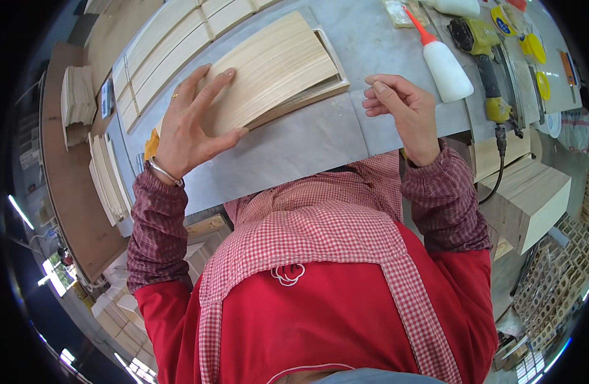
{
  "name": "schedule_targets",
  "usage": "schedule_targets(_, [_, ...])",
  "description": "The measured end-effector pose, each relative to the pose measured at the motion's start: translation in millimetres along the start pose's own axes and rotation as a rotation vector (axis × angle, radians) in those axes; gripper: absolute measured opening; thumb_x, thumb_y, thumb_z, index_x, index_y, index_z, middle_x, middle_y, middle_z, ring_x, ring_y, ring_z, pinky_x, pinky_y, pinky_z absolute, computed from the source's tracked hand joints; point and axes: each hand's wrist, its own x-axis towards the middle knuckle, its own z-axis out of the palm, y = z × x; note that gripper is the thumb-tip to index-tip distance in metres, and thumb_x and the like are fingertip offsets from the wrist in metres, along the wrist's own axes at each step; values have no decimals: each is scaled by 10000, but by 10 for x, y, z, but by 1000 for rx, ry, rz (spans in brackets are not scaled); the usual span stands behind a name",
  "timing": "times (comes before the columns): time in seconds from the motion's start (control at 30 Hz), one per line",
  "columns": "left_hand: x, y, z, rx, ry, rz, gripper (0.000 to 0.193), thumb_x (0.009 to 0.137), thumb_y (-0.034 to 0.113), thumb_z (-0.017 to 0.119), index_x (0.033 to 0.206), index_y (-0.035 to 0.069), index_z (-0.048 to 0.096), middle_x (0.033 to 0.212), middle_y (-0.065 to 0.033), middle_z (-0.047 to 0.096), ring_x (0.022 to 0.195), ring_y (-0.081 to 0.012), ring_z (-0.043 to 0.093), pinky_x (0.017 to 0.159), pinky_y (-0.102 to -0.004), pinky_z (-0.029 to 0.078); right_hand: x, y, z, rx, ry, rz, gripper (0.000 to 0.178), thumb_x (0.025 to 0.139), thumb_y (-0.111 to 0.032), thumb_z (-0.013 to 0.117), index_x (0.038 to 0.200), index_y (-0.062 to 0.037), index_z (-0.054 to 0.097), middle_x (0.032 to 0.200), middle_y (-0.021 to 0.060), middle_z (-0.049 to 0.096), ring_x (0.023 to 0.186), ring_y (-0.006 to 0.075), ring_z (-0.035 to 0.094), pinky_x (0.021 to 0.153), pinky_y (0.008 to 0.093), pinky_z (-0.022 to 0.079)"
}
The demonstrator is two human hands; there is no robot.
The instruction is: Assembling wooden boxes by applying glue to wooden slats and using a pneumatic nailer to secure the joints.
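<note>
From my head view, looking down at the bench (pixel 294 144), my left hand (pixel 187 128) is spread over the thin wooden panel (pixel 275 64), fingers reaching across its face and thumb down by the near edge. The panel lies over a shallow wooden frame (pixel 314 98), toward the far side of the bench from me. It does not sit flush: at the right end the pale rim of the frame shows past it, and a dark gap opens under the near edge.

My right hand (pixel 406 114) hangs just beyond that end, apart from the wood, fingers loosely curled with the thumb close to the forefinger; I cannot tell whether anything is pinched there.

I take the step in hand to be settling the panel on the frame. The next move, as I judge it, calls for lining up the right end with the rim, then pressing evenly so the near edge does not ride up or slide. My left hand could steady while the right guides that corner. The glue bottle (pixel 448 72) and the power tool (pixel 477 38) lie to the right, neither in my hands.
</note>
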Motion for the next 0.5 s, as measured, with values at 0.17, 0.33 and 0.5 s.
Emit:
schedule_targets(0.17, [191, 36, 105, 46, -51, 59, 773, 648, 459, 746, 1351, 256, 494, 1362, -159, 416, 1171, -329, 476, 947, -418, 439, 13, 111, 37, -75, 48, -52, 186, 892, -64, 581, 1048, 25, 629, 864, 103, 643, 736, 151, 614, 672, 230, 515])
schedule_targets(0.33, [252, 3, 172, 73, -94, 82, 761, 663, 480, 732, 1354, 271, 490, 1370, -159, 409, 1175, -334, 474, 948, -422, 443, 31, 205, 140, -366, 109, -342, 168, 828, -19, 608, 991, -9, 648, 839, 56, 633, 644, 112, 576, 607, 204, 486])
schedule_targets(0.5, [228, -34, 220, 70, -104, 77, 769, 669, 504, 726, 1360, 271, 483, 1379, -156, 403, 1181, -336, 472, 952, -426, 444, 97, 245, 191, -570, 126, -560, 169, 797, 3, 629, 960, -37, 641, 807, 29, 598, 586, 104, 525, 548, 204, 447])
